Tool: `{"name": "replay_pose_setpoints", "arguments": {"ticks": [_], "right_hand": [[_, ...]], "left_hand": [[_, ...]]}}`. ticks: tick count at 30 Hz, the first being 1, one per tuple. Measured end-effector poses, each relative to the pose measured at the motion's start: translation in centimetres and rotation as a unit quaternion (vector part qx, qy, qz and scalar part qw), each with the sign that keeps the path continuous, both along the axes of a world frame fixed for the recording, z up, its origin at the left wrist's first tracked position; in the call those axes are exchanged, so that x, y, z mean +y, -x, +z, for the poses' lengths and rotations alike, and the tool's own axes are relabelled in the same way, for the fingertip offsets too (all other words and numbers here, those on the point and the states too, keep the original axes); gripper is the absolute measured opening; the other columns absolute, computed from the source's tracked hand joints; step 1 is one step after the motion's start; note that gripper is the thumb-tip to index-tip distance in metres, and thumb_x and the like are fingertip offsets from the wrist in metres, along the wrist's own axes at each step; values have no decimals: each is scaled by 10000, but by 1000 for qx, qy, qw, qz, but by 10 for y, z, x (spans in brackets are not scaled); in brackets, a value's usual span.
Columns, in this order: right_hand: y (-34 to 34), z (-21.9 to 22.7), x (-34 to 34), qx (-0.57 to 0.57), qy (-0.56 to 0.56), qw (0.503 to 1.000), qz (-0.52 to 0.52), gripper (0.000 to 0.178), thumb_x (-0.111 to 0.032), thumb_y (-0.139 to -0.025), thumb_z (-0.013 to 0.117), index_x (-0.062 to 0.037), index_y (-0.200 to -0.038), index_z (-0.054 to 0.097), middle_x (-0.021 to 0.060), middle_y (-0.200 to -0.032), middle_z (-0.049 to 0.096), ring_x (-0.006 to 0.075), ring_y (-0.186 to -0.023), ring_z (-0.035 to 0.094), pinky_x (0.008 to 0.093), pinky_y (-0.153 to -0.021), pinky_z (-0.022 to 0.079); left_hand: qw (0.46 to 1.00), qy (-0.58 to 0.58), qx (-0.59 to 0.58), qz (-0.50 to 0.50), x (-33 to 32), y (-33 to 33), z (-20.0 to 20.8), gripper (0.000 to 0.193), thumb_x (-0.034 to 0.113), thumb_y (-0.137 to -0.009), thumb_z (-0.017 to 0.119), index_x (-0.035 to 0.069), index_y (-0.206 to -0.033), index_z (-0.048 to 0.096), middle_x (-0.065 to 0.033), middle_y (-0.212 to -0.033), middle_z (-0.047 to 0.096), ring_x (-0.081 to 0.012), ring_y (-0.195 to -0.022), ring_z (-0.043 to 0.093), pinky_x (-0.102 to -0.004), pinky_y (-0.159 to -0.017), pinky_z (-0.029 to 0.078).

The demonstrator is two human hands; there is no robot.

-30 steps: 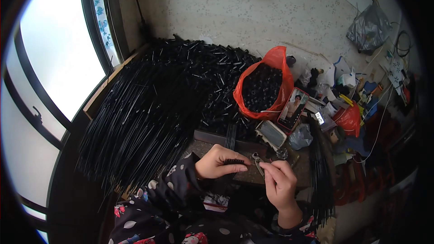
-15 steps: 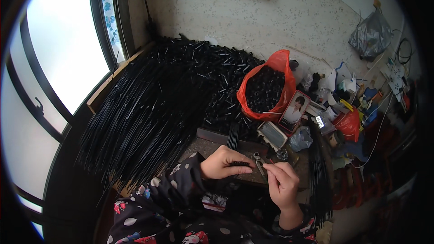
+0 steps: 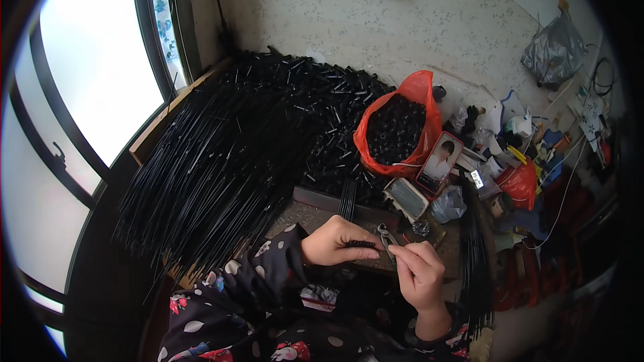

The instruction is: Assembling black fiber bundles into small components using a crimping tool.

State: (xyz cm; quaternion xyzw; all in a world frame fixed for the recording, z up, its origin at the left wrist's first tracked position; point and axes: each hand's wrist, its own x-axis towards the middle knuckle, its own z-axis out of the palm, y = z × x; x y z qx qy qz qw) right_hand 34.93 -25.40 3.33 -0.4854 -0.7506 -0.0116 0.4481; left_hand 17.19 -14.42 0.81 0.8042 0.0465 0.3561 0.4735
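My left hand (image 3: 341,240) is closed, thumb and fingers pressed on a row of small black pieces (image 3: 360,244). A bundle of thin black rods (image 3: 347,200) runs from behind that hand over the bench's dark ledge. My right hand (image 3: 419,271) is closed in a pinch just to the right; whatever its fingertips hold is too small to make out. Between the two hands is a pair of metal pliers (image 3: 384,231), jaws pointing away from me, its handles close to my right fingertips. I cannot tell whether those fingertips touch it.
Long black rods (image 3: 201,167) cover the left side, with many short black tubes (image 3: 329,87) heaped behind. A red plastic bag (image 3: 365,137) of black pieces, a phone (image 3: 439,164), a rectangular container (image 3: 406,198) and clutter stand right. More rods (image 3: 475,261) hang at the right edge.
The view has shifted slightly. My left hand has edged a little to the right, nearer my right fingertips; both hands keep the same closed grips.
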Motion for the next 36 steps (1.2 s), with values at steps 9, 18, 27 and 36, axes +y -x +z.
{"name": "replay_pose_setpoints", "arguments": {"ticks": [9, 18, 27, 36], "right_hand": [[-3, 13, 8, -149, -40, 985, 81, 321, 85, -595, 622, 0, -903, 652, 78, -799, 548, 235, -651, 535, 313, -560, 460], [-5, 14, 17, -93, -16, 986, 138, 313, 83, -610, 628, -4, -909, 658, 74, -794, 555, 222, -658, 540, 305, -574, 463], [23, 19, 31, -102, 16, 981, 165, 271, 55, -678, 619, -1, -942, 642, 105, -915, 577, 255, -765, 556, 319, -655, 475], [30, 21, 12, 42, 285, 857, 426, 220, -12, -768, 615, -16, -987, 627, 124, -900, 631, 251, -811, 615, 311, -676, 499]], "left_hand": [[997, -62, 30, -28, -1, -4, -2, 258, 200, -785, 659, -12, -929, 628, -154, -817, 638, -300, -756, 625, -333, -712, 493], [995, -53, 27, -82, 5, 0, -7, 305, 244, -782, 658, -25, -922, 626, -169, -822, 627, -325, -790, 607, -391, -822, 474], [983, -6, 182, -27, 1, -1, -73, 415, 357, -784, 627, 89, -1098, 576, -169, -1114, 559, -289, -1002, 558, -547, -872, 365], [822, -351, 408, 185, 4, 1, -124, 1026, 439, -573, 678, 35, -1383, 195, -207, -1445, 119, -372, -1333, 138, -653, -941, 212]]}}
